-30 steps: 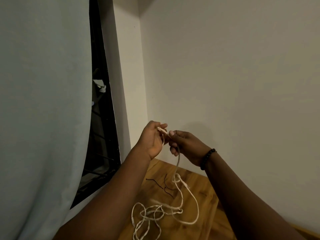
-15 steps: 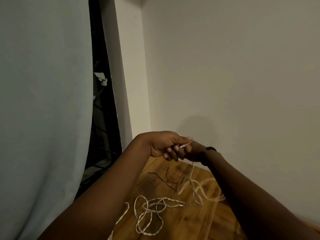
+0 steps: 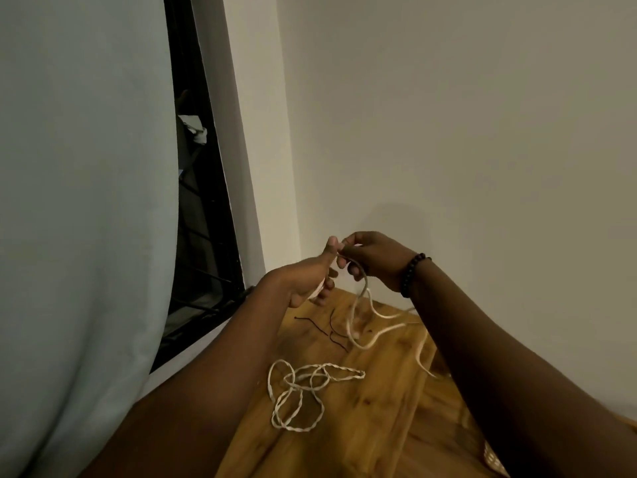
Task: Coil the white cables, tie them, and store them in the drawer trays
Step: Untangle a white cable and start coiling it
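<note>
Dangling downward, white cable (image 3: 362,305) between both hands (image 3: 339,260).

Both arms raised, left grip (image 3: 308,281) and right grip (image 3: 374,260) pinching together

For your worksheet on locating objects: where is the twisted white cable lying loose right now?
Head view: the twisted white cable lies low centre on the wooden table, between both forearms.

a home room corner: curtain (image 3: 79,201), barred window (image 3: 203,270), wooden table (image 3: 379,426).
</note>
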